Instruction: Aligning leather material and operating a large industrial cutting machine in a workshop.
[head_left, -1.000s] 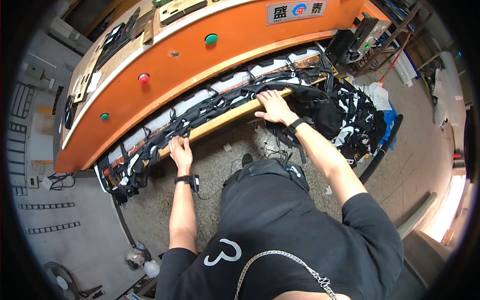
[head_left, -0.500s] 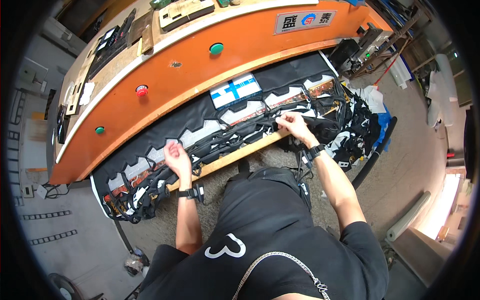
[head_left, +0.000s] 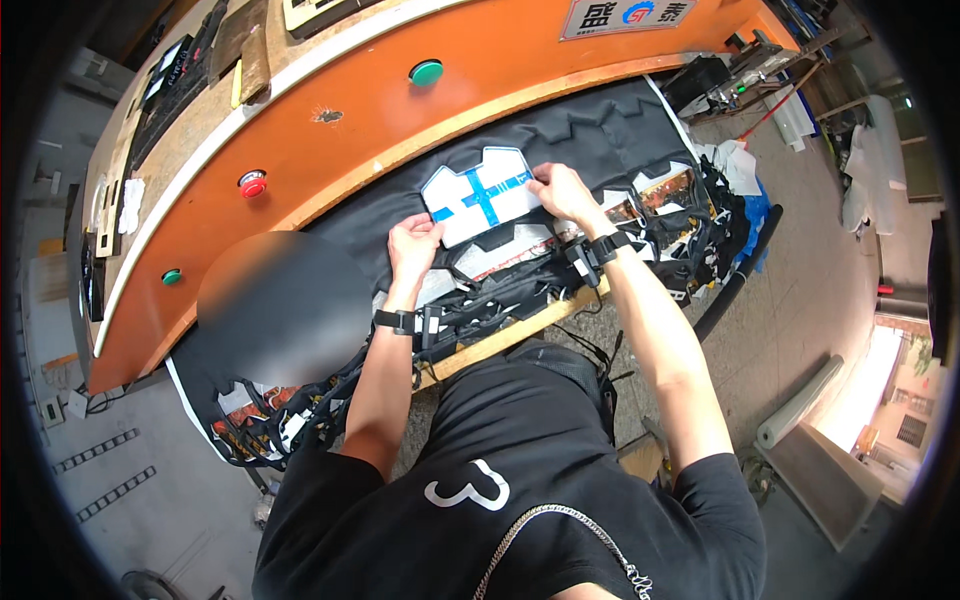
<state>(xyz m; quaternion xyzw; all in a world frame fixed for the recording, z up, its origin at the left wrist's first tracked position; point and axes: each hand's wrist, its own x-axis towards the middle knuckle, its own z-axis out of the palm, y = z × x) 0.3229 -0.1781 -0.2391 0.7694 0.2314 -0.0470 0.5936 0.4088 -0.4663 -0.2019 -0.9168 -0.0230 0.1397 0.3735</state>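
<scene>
You stand at a long curved orange workbench, looking down at both of your hands on a black mat that runs along its near edge. Your left hand and your right hand each pinch an edge of a flat white panel crossed by blue tape strips, the left at its near left corner, the right at its right side; the panel lies on the mat, just beyond a row of similar pale cut pieces and a tangle of black straps. It looks as if you are placing or squaring this panel on the mat, and the next move seems to call for steady, even pressure from both hands so it stays flat and lined up with the pieces beside it. A blurred patch hides part of the mat to the left. The fisheye bends the bench, the far tools and boards are too small to identify, and your fingertips partly cover the panel's edges, so how firm the grip is cannot be told.
</scene>
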